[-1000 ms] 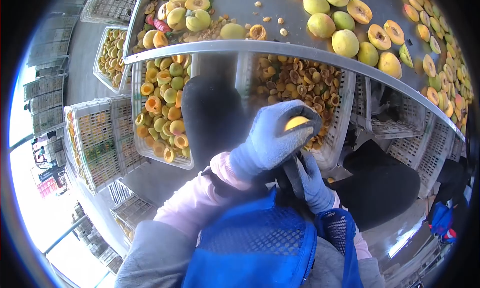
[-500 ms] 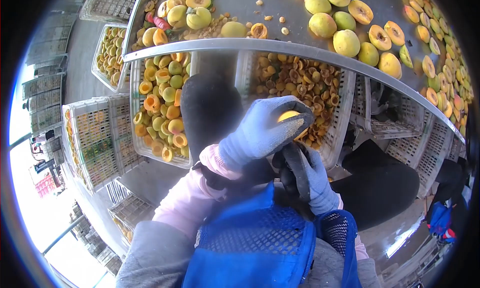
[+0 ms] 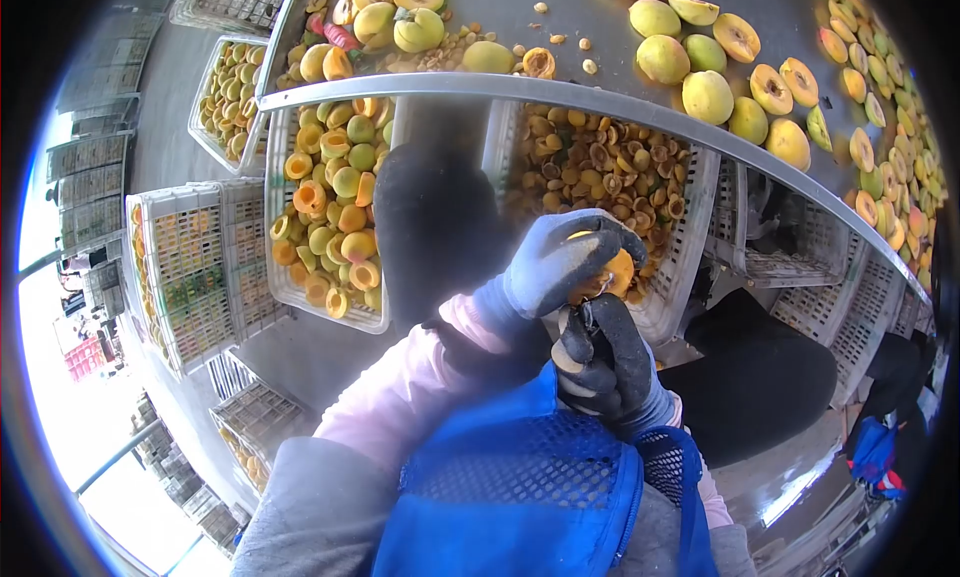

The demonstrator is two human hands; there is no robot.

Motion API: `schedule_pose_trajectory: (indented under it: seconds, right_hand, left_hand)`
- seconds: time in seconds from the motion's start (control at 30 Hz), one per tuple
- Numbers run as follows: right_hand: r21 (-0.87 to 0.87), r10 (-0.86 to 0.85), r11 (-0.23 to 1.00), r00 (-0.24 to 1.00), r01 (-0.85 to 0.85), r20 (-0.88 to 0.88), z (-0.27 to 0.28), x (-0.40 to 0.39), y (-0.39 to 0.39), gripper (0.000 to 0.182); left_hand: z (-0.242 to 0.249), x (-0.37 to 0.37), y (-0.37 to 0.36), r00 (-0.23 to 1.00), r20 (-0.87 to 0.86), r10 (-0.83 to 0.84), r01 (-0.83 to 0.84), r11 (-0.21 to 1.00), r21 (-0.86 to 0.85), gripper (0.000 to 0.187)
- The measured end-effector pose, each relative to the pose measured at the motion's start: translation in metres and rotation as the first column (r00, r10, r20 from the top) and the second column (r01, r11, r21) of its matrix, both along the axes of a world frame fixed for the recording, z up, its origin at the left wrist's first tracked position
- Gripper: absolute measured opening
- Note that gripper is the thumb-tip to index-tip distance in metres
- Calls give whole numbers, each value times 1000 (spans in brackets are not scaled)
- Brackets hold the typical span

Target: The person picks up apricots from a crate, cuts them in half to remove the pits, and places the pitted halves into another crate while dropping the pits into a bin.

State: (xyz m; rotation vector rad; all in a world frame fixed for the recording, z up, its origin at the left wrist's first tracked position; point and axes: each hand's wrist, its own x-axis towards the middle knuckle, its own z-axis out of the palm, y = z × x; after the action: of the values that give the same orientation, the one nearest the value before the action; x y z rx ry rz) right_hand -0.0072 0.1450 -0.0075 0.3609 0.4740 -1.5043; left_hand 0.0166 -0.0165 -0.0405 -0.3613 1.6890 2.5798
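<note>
1. Since the earlier frame, the left hand (image 3: 560,262) in its blue knitted glove has turned the orange-yellow peach half (image 3: 612,274) so more flesh shows, and the right hand (image 3: 600,362) in a dark-palmed glove has risen to just under the fruit.
2. That peach is held in front of the chest, the left fingers wrapped over its top; the right hand is clenched on something small against the fruit (a tool, probably, but too hidden to say).
3. Directly below lies the white slatted plastic crate of brown pits and scraps (image 3: 690,247), well filled.
4. Beside it, the white crate of cut yellow-green halves (image 3: 290,287) is also quite full, so much work looks done.
5. Above, the grey metal table (image 3: 600,27) carries many whole and halved peaches, so plenty seems left.
</note>
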Motion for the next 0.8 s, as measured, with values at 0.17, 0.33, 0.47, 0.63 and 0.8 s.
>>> schedule_pose_trajectory:
  seconds: [0.17, 0.33, 0.47, 0.63, 0.8]
  right_hand:
    - [-608, -12, 754, 932, 247, 363, -18, -4, 1, 48]
    - [-73, -203, 959, 843, 274, 498, -45, -5, 2, 53]
    - [317, 6, 942, 939, 110, -344, -17, -5, -12, 48]
    - [292, 68, 937, 719, 192, -692, -1, 4, -25, 42]
    - [522, 247, 843, 770, 129, -588, 4, 5, -28, 35]
  left_hand:
    - [-12, 9, 6, 988, 4, 154, -154, 986, -62, 44]
    - [-13, 27, -1, 932, 191, 308, -359, 856, 372, 53]
    - [14, 39, -15, 908, 81, 411, -419, 887, 192, 51]
    - [46, 63, -41, 916, -60, 398, -401, 891, -212, 35]
    - [41, 151, -109, 712, -82, 697, -629, 583, -514, 37]
